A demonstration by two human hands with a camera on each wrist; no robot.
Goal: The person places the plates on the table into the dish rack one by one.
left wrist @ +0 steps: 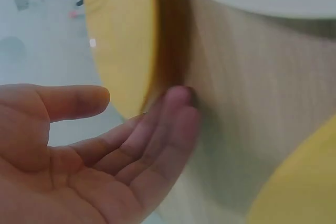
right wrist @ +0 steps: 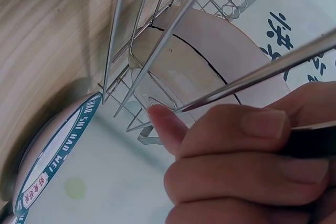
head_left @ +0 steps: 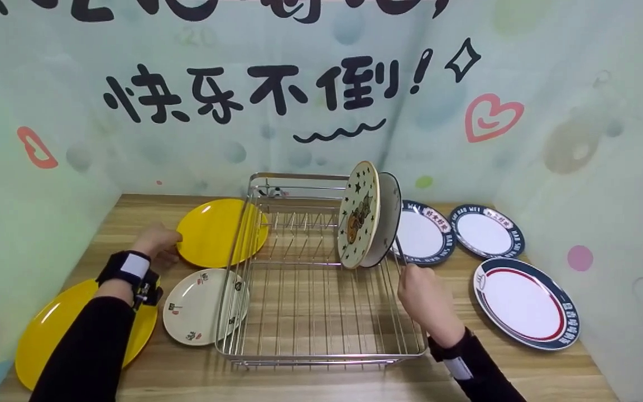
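A wooden tabletop (head_left: pixel 321 385) with pale, streaked grain is filling the lower view. Pale green backdrop walls (head_left: pixel 595 139) are enclosing it on three sides, meeting in a corner behind. Black painted characters (head_left: pixel 252 92), a pink heart outline (head_left: pixel 492 117) and soft coloured dots are showing on them. Even light is falling throughout.

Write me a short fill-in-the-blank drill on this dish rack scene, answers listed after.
1. The left hand touches the rim of a ____ plate.
2. The right hand grips the wire of the dish ____.
3. ____ plates stand upright in the rack.
4. The upright star-patterned plate shows a cartoon ____.

Missing words: yellow; rack; Two; cat
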